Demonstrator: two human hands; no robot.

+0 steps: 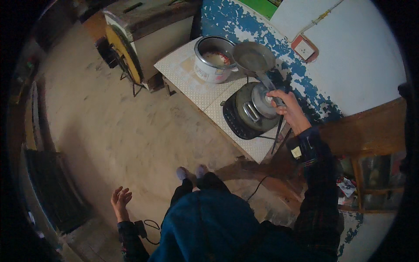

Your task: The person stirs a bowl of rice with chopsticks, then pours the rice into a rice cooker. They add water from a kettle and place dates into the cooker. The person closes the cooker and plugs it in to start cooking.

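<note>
Blue garment [200,227] — left hand [121,201] uncurled over wide floor [131,144] — right hand [286,107] clasping pan [253,56] inside table edge [212,109].

Two hands are seen, one left hand [121,201] and one right hand [289,107]. One long-handled pan [254,57], one white pot [210,72], one black appliance [235,122], one table [218,100], one wall socket [303,49], two dark sleeves [321,183] and two shoes [182,173] can be counted.

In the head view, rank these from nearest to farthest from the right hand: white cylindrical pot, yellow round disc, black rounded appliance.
1. Black rounded appliance: on the white-topped table, just left of the right hand.
2. White cylindrical pot: farther left, same table.
3. Yellow round disc: farthest left, off the table.
</note>
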